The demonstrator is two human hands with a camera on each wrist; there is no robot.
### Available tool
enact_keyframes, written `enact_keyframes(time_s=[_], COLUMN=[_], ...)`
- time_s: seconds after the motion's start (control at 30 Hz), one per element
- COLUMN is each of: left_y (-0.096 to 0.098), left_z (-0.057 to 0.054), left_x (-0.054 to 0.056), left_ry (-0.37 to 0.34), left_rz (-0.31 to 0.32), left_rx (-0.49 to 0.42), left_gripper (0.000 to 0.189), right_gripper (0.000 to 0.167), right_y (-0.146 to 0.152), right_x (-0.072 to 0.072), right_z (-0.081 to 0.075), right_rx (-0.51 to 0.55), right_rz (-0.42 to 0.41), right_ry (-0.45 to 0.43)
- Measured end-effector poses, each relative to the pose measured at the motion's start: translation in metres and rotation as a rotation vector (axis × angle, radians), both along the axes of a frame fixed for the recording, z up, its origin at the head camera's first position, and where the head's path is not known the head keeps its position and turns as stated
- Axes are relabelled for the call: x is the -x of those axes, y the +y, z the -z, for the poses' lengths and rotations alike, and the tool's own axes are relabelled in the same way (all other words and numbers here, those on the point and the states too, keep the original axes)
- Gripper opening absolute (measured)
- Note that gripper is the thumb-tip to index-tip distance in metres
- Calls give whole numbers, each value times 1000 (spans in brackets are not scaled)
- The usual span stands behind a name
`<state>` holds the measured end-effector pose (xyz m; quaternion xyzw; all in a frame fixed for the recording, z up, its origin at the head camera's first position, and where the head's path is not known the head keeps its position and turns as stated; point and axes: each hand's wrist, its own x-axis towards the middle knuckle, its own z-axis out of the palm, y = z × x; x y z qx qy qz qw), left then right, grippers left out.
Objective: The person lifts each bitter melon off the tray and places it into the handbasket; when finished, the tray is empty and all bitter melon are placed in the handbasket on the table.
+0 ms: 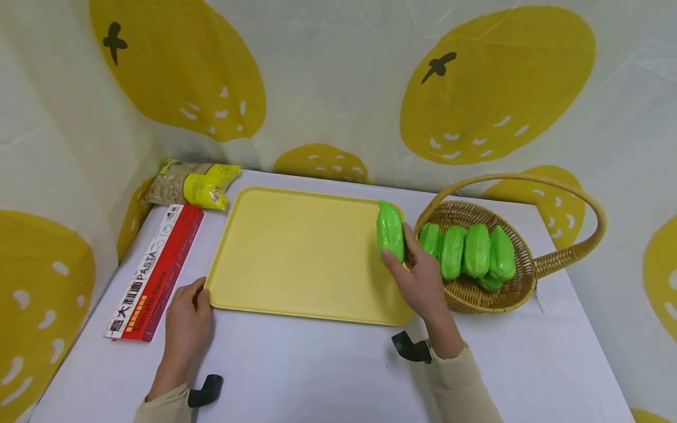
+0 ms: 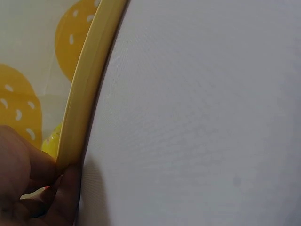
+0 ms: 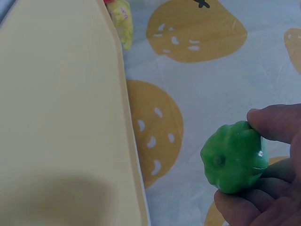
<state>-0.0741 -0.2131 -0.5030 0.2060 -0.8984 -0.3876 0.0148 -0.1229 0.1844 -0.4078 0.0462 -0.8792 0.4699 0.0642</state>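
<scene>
My right hand [image 1: 423,282] grips a glossy, lengthwise-ridged green bitter melon [image 1: 390,231] between thumb and fingers, above the right end of a yellow tray [image 1: 307,252]. In the right wrist view, the lobed end of the bitter melon [image 3: 233,157] faces the camera. At the tray's near left corner, my left hand [image 1: 187,320] pinches the rim; thumb and finger meet on the tray edge [image 2: 89,84] in the left wrist view. More green bitter melons [image 1: 477,249] lie in a wicker basket [image 1: 520,291] right of the tray, beside my right hand.
A red and white pasta box [image 1: 158,273] lies along the tray's left side. Behind it sits a yellow and clear bag [image 1: 193,182] of tan pieces. The basket's tall handle [image 1: 592,223] arches over it and leans right. A patterned cloth [image 1: 338,88] hangs behind the white table.
</scene>
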Motion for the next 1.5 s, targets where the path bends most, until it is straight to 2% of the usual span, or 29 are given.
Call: enact_keyframes(time_s=[0.23,0.53,0.97,1.2,1.5], left_y=[0,1,2,2,3], left_z=[0,1,0,0,-1], left_x=[1,0,0,0,0], left_ry=[-7,-21,-8,-14,-22], left_rz=[2,-7,-11,-12,-10], left_rx=[0,2,9,5,-5], left_gripper=[46,47,46,47,47], right_gripper=[74,72,71,73,78], right_y=[19,38,60,71,80], right_x=[-10,-18,-34,-29,-10], right_z=[2,1,-1,-1,2], right_rx=[-1,10,-72,-63,-190], right_rz=[56,129,238,245,228], right_ry=[-33,-7,-40,-36,-104])
